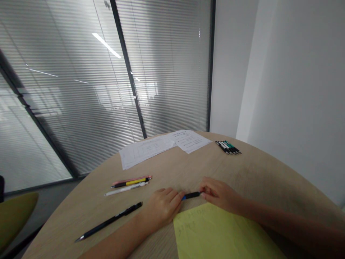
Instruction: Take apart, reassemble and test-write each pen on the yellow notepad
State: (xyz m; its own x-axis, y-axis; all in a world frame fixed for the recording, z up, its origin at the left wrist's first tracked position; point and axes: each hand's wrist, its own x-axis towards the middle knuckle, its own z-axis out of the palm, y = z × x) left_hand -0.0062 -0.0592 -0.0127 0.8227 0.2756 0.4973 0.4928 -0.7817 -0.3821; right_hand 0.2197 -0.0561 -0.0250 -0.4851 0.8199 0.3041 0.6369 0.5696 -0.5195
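1. On the near half of the curved-edge, light wood-grain table [183, 169]: slim black pen with a blue section [192, 195], held between both hands, lying roughly crosswise just past the yellow sheet.
2. Left hand [164, 204]: palm down, fingers closed round the blue end of the pen; that end is hidden under the fingers.
3. Right hand [217, 192]: fingertips pinched on the opposite, dark end. Forearm passes over the yellow sheet's right side.
4. Yellow paper sheet [212, 233]: below the pen, faint handwriting near its upper left corner, slightly creased.
5. Long black pen with a silver tip [110, 221]: left of left hand, apart from it, tip toward the near left.
6. Beyond that, side by side: pink pen [132, 179], yellow-and-black pen [132, 182], white pen [126, 188].
7. Far right: row of black, white and green pens [228, 147], packed close, exact count unclear.
8. Far edge: white printed paper sheets [148, 149], overlapping; text too small to read.
9. Behind: glass partition with blinds [172, 72].
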